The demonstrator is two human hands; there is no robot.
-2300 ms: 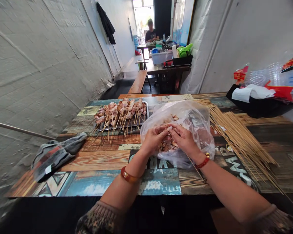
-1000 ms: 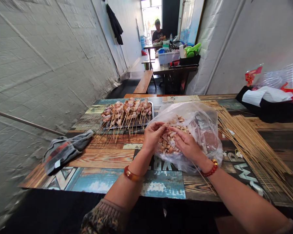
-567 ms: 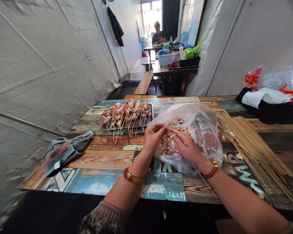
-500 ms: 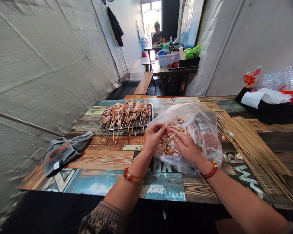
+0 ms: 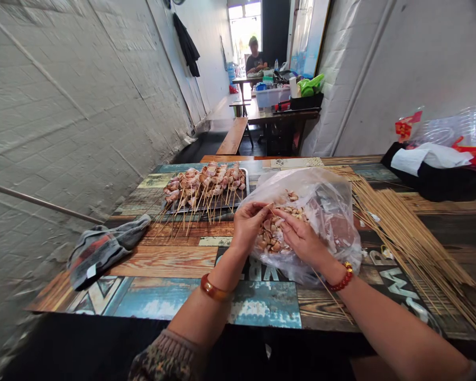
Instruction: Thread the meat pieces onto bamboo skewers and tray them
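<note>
Over an open clear plastic bag (image 5: 341,211) of garlic cloves (image 5: 275,233), my two hands meet fingertip to fingertip. My left hand (image 5: 249,225) is closed in a pinch on what looks like a garlic clove, mostly covered by the fingers. My right hand (image 5: 303,238) is closed around a thin bamboo skewer (image 5: 333,296), whose long end sticks out below the wrist toward the table's front edge. The skewer's tip is hidden between the fingers. Beyond my left hand, several skewers threaded with garlic (image 5: 206,182) lie on a metal tray (image 5: 246,182).
To the right lies a pile of bare bamboo skewers (image 5: 412,238). A grey cloth (image 5: 107,248) rests at the table's left edge. A black bag (image 5: 440,182) with plastic packaging sits at the far right. Farther off are a bench (image 5: 234,136), a plastic bin (image 5: 273,98) and a seated person (image 5: 256,62).
Both hands keep nearly the same pose over the bag. The view has shifted very slightly; nothing else has visibly moved.
</note>
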